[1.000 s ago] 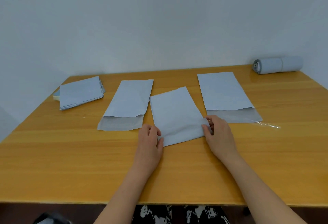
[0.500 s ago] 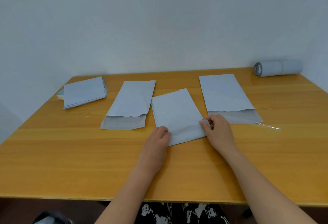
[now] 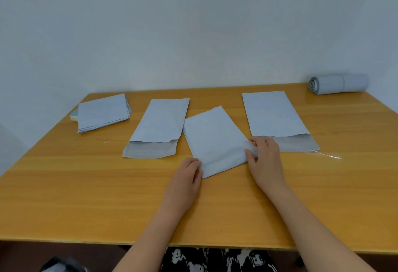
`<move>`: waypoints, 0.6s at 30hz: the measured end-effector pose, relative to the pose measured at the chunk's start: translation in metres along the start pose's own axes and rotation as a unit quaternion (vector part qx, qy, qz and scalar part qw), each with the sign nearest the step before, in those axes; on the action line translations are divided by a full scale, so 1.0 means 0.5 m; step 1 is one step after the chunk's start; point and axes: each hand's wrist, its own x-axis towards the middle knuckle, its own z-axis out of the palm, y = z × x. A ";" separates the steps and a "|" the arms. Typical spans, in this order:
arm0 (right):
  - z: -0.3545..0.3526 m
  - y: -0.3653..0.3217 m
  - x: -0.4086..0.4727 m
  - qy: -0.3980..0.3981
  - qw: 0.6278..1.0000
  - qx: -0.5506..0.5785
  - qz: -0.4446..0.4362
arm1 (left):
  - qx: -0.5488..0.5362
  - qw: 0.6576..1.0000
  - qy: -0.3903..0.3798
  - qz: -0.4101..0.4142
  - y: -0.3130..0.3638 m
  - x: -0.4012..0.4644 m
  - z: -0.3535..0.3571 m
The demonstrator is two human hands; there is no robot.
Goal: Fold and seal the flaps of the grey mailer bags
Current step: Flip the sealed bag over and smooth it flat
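Head view: a wooden table (image 3: 64, 196) is seen from above and in front, against a plain pale wall (image 3: 193, 24).

At the far left of the table a stack of grey mailers (image 3: 103, 112) is laid flat. To its right, the left mailer bag (image 3: 159, 127) is laid with its flap (image 3: 148, 150) unfolded toward the person.

The left hand (image 3: 185, 177) is extended forward, palm down, knuckles up. Its fingertips are curled at the near left corner of the middle mailer bag (image 3: 213, 140), and the corner appears to be pinched; the contact itself is hidden under the fingers. The forearm is angled in from the lower left.

The middle mailer bag is laid askew, between the two other bags, with its near edge already folded over. Its left edge is just beside the left mailer bag.

The right hand (image 3: 265, 159) is placed at the near right corner of the middle mailer bag. The corner is gripped between thumb and curled fingers. The forearm is angled in from the lower right.

The right mailer bag (image 3: 273, 114) is laid behind the right hand, flap unfolded. A clear strip (image 3: 327, 155) is laid on the table just beside that flap. A grey roll (image 3: 338, 84) is laid at the far right corner.

No brand, label or writing can be read on any item.
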 end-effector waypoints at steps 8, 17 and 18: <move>-0.006 -0.044 -0.025 0.070 0.993 0.001 -0.100 | 0.014 0.998 0.012 0.066 0.005 -0.016 -0.005; 0.020 -0.076 -0.061 -0.180 0.953 0.021 -0.241 | 0.031 0.998 -0.039 0.034 0.010 -0.019 -0.007; 0.016 -0.080 -0.062 -0.194 0.952 0.019 -0.235 | 0.034 0.998 -0.045 0.034 0.012 -0.018 -0.009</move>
